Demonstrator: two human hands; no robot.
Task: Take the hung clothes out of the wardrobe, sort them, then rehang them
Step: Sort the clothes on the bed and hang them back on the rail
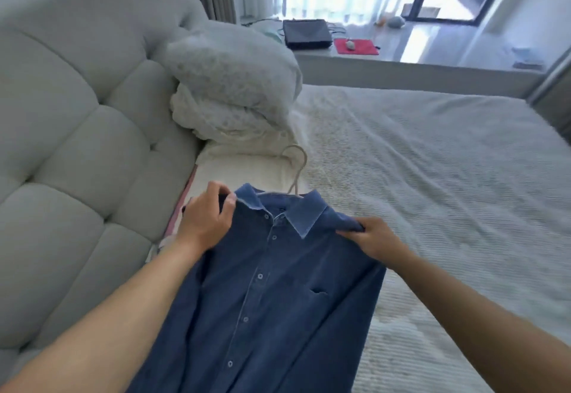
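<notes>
A dark blue button-up shirt (268, 293) with a lighter collar lies front-up over the near edge of the bed (432, 176). It is on a pale hanger (297, 173) whose hook sticks out past the collar. My left hand (205, 219) grips the shirt's left shoulder beside the collar. My right hand (375, 239) pinches the right shoulder seam. The hanger's arms are hidden inside the shirt.
A tufted grey headboard (77, 145) runs along the left. Stacked pillows and a folded duvet (234, 90) sit at the head of the bed. Beyond the bed a window ledge holds a black laptop (307, 34) and a red mat (356, 46).
</notes>
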